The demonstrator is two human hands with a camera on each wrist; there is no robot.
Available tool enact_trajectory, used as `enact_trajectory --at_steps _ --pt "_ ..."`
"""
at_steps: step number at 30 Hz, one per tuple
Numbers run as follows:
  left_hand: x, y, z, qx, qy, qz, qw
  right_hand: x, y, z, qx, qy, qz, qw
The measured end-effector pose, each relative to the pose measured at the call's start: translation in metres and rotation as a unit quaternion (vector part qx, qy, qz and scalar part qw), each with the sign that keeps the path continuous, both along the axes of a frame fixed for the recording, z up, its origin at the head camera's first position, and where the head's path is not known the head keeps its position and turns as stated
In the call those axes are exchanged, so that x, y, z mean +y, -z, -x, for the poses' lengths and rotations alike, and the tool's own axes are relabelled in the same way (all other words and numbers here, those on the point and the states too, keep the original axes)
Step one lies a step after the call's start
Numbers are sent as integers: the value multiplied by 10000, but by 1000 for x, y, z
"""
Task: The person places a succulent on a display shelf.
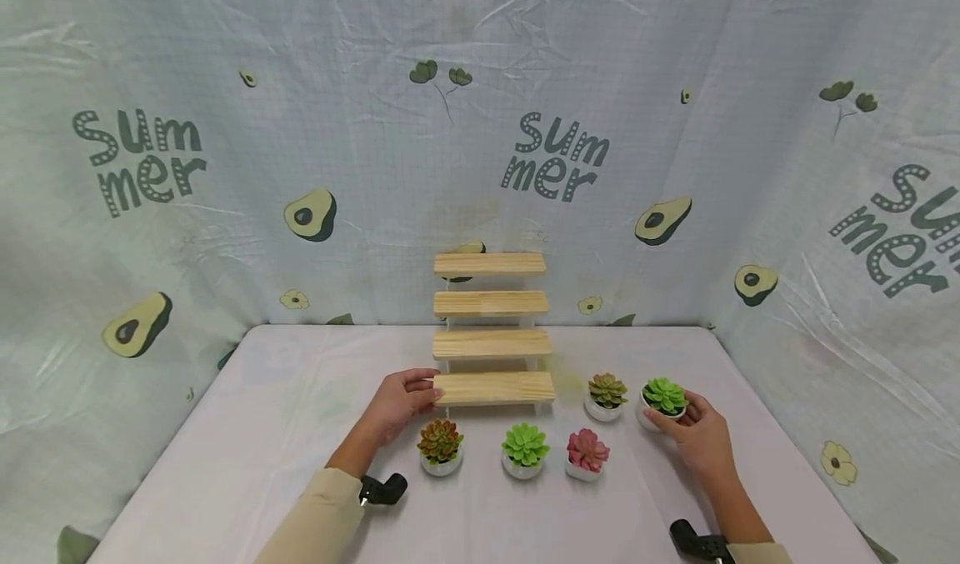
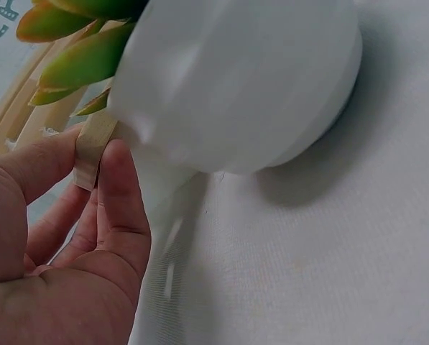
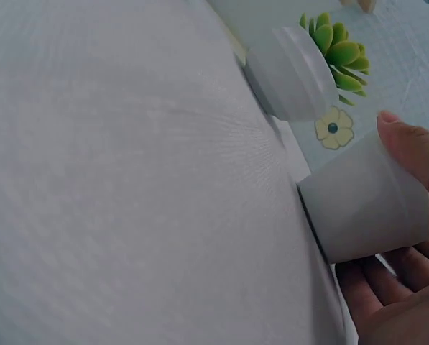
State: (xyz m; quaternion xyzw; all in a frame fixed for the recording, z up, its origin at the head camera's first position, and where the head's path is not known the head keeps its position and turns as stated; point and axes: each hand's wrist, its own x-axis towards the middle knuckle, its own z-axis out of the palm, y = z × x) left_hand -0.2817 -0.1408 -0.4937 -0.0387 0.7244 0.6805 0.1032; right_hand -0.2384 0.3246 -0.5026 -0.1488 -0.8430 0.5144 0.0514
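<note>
A tiered wooden shelf [image 1: 492, 344] with pale slats stands at the middle back of the table. The left hand [image 1: 403, 404] pinches the left end of its lowest slat [image 2: 93, 147] between thumb and fingers. At the right, the right hand [image 1: 705, 441] grips a white pot [image 3: 368, 205] with a bright green succulent [image 1: 664, 396] in it; the pot's base is at the tablecloth. Just left of that pot is an olive-brown succulent [image 1: 607, 390] in a white pot. A reddish-brown succulent [image 1: 440, 440] stands close to the left wrist, its pot large in the left wrist view.
In front of the shelf are another green succulent [image 1: 525, 444] and a pink succulent [image 1: 588, 449], each in a white pot. White cloth covers the table [image 1: 300, 414]. A printed curtain [image 1: 390, 147] hangs behind and at both sides.
</note>
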Motion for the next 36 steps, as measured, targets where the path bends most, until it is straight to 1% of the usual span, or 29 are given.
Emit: enact_trajectory --at_steps 5,10,15,21,28,36 --pt "2 3 1 19 25 -103 9999 3 -1 5 279 139 116 9994" --pt "3 3 2 -1 -44 -72 10000 2 -11 13 549 144 37 9984" --pt "3 4 4 -13 -68 -49 10000 -3 -23 24 749 43 -23 9972" --pt "3 6 4 2 -36 -78 10000 -11 -40 34 907 -220 -77 9956" --pt "2 5 5 -22 -95 -74 9999 -25 -60 45 1251 -704 -64 9896" --pt "2 5 3 -20 -153 -14 9999 -45 -83 61 1379 -1190 -169 9831"
